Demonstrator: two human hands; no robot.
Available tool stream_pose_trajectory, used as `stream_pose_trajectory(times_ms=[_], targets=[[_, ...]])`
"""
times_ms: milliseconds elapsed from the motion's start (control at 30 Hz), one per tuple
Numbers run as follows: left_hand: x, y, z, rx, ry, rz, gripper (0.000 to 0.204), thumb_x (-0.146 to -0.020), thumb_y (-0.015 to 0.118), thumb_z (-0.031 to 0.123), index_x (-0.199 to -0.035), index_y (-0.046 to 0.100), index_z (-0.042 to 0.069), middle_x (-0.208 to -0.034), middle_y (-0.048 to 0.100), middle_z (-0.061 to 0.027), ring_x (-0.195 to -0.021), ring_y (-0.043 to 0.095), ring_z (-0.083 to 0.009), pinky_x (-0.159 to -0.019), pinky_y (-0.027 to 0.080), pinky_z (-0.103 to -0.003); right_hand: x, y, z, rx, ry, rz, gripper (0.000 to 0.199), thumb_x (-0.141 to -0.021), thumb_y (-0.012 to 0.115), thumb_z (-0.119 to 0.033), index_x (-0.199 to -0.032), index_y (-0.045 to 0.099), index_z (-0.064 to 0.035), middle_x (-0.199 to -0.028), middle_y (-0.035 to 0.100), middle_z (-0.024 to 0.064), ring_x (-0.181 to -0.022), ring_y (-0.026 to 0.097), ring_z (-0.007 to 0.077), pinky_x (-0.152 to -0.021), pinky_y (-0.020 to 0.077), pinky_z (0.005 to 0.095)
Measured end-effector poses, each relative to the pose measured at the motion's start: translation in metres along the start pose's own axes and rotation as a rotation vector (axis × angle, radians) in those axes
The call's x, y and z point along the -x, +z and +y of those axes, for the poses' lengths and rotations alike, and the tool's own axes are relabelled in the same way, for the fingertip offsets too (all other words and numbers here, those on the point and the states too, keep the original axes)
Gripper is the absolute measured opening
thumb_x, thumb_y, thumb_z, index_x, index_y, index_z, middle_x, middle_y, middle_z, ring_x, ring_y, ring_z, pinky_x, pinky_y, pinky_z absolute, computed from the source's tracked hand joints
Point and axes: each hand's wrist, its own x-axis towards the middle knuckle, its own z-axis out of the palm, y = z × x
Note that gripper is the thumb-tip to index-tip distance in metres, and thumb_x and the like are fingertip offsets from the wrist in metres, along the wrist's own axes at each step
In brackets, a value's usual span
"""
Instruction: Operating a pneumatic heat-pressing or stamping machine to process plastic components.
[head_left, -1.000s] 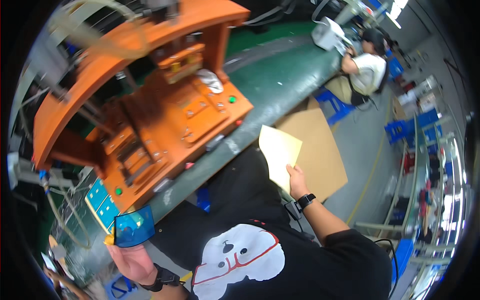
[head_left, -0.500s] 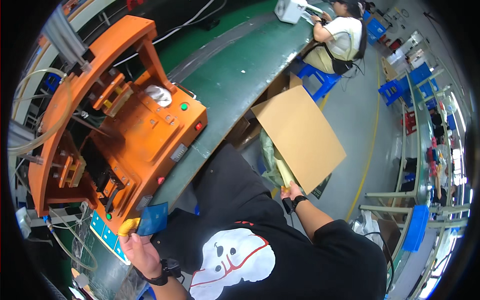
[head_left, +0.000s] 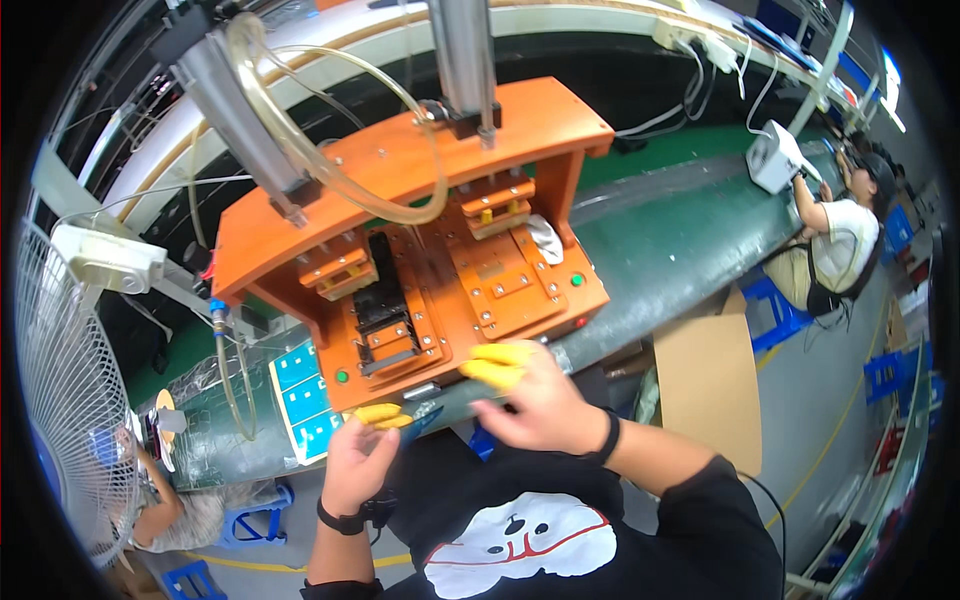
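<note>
My left hand (head_left: 362,462), with yellow finger covers on its fingertips, is raised before the front left of an orange press (head_left: 440,345). Its thumb and fingers come together at a small blue film sheet (head_left: 424,424), seen nearly edge-on and partly lost against the dark bench edge. My right hand (head_left: 545,405), in yellow finger covers too, hovers by the middle of the press front, a little blurred, its fingers stretched out and nothing visible in them. A black part (head_left: 380,300) lies in the left fixture of the press. Over the right fixture (head_left: 508,290) hangs a raised clamping head (head_left: 497,205).
A sheet of blue film pieces (head_left: 303,398) lies left of the press on the green bench (head_left: 660,240). A cardboard box (head_left: 705,385) stands at the bench's right front. A fan (head_left: 75,400) is at left. Two co-workers sit along the bench, left and far right.
My view has swung toward the press. My right hand has left the cardboard box and a pale strip there and come to the press front. My left hand stays near the bench edge with the blue film.
</note>
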Motion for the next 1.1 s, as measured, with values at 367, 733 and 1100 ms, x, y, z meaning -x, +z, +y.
stream_pose_trajectory(times_ms=[367,733,1100], targets=[[-0.055,-0.052,0.034,-0.188,-0.081,-0.397,0.019,-0.098,0.063,0.005,-0.116,0.069,-0.001,-0.113,0.073,-0.0071,-0.104,0.067,-0.0139,-0.095,0.053,-0.033,-0.101,0.038,0.025,0.234,-0.522,-0.237,0.015,-0.076,0.07,-0.016,-0.087,0.066,-0.0068,-0.083,0.065,0.0058,-0.089,0.067,0.0237,-0.08,0.0515,0.0371],[-0.18,-0.086,-0.003,-0.643,0.282,0.159,0.021,-0.094,0.065,0.009,-0.113,0.069,0.0,-0.104,0.073,-0.0095,-0.093,0.068,-0.0251,-0.086,0.053,-0.041,0.054,-0.135,0.083,-0.275,0.669,0.926,0.016,-0.106,0.057,-0.015,-0.108,0.062,-0.0004,-0.086,0.067,0.0076,-0.07,0.066,0.016,-0.068,0.0548,0.0286],[-0.231,-0.096,-0.027,-0.594,0.177,0.027,0.027,-0.095,0.067,0.011,-0.121,0.068,0.003,-0.114,0.071,-0.0118,-0.108,0.066,-0.0262,-0.095,0.052,-0.04,0.031,-0.109,0.345,-0.736,1.043,0.969,0.019,-0.106,0.058,-0.02,-0.11,0.053,-0.003,-0.099,0.07,0.0142,-0.086,0.073,0.0246,-0.075,0.0614,0.0351]])
